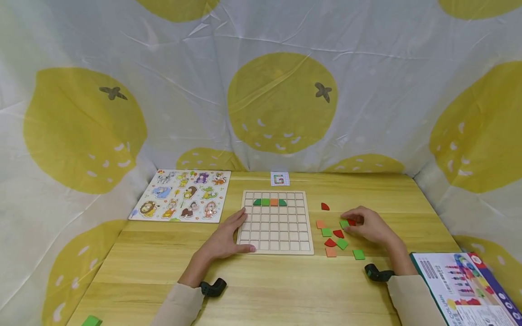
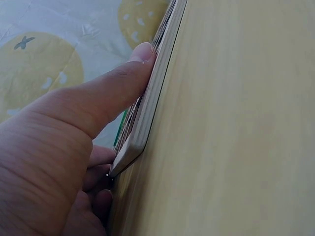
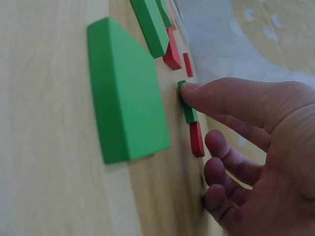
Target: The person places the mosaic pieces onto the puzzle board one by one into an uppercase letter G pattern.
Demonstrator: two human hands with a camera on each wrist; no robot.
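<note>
A wooden grid board [image 1: 274,233] lies flat, with a row of green and orange tiles [image 1: 270,202] near its far edge. At its near-left corner rests my left hand [image 1: 224,237], fingers spread along the left side and thumb [image 2: 118,88] on the near edge. To the right of the board, my right hand [image 1: 369,224] pinches a green square tile [image 3: 188,105] low at the table; the index fingertip's contact is partly hidden. A red quarter-circle tile [image 3: 197,140] lies right beside it. Around that hand are loose green squares [image 1: 326,232], orange squares [image 1: 331,251] and red quarter-circles [image 1: 338,233].
Behind the board lies a small pattern card [image 1: 279,179]. An animal puzzle board [image 1: 183,197] sits at the back left. A box [image 1: 461,285] occupies the right front, and a green piece [image 1: 92,321] lies at the near left. Printed cloth walls [image 1: 367,113] enclose the table.
</note>
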